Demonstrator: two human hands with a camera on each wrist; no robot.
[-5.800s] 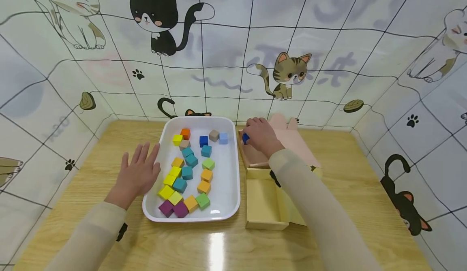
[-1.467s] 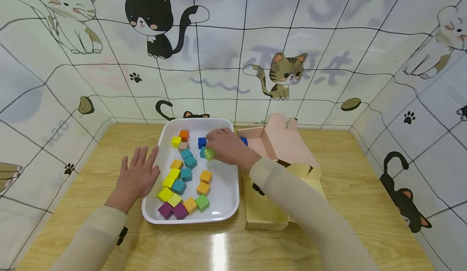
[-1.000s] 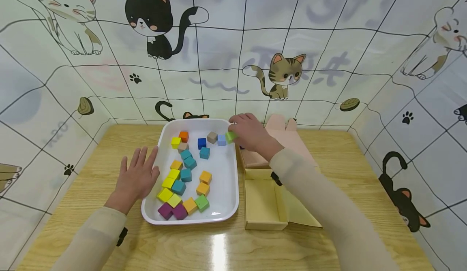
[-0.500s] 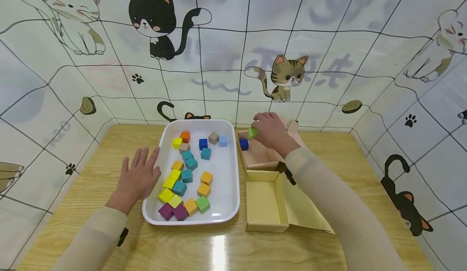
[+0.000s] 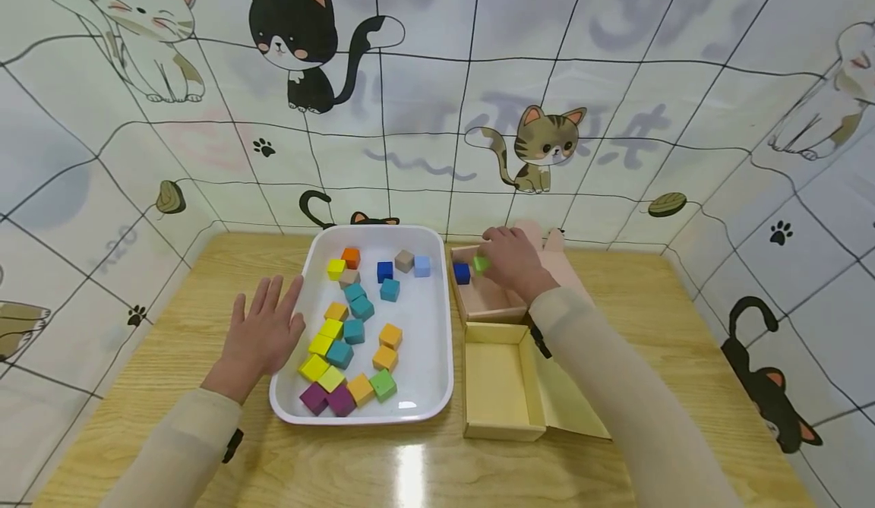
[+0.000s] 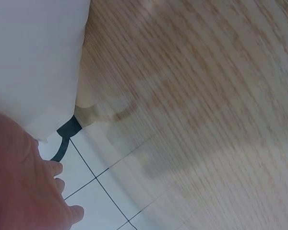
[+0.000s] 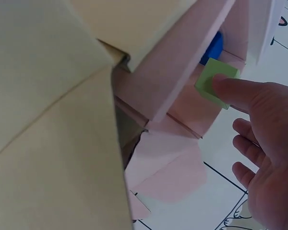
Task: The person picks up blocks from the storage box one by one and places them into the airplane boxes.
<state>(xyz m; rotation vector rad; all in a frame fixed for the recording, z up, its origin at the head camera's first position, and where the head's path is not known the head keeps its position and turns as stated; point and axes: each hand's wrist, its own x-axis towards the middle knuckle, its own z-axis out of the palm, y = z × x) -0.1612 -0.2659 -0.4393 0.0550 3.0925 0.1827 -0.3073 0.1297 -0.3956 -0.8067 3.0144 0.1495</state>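
Observation:
My right hand pinches a light green cube between thumb and fingers, over the pink cardboard box. A dark blue cube sits in that box, left of the green one. My left hand has its fingers spread and straight at the left rim of the white tray. In the tray lie several cubes: teal ones, yellow ones, orange ones, two purple ones, a green one, a blue one and a light blue one.
A yellow cardboard box with its lid folded open to the right stands in front of the pink box. Both boxes are just right of the tray on the wooden table. A wall with cat drawings rises behind.
My right hand put the blue cube into the pink box, took the light green cube from the tray, and carried it right, over and down into that box. The left hand stays put.

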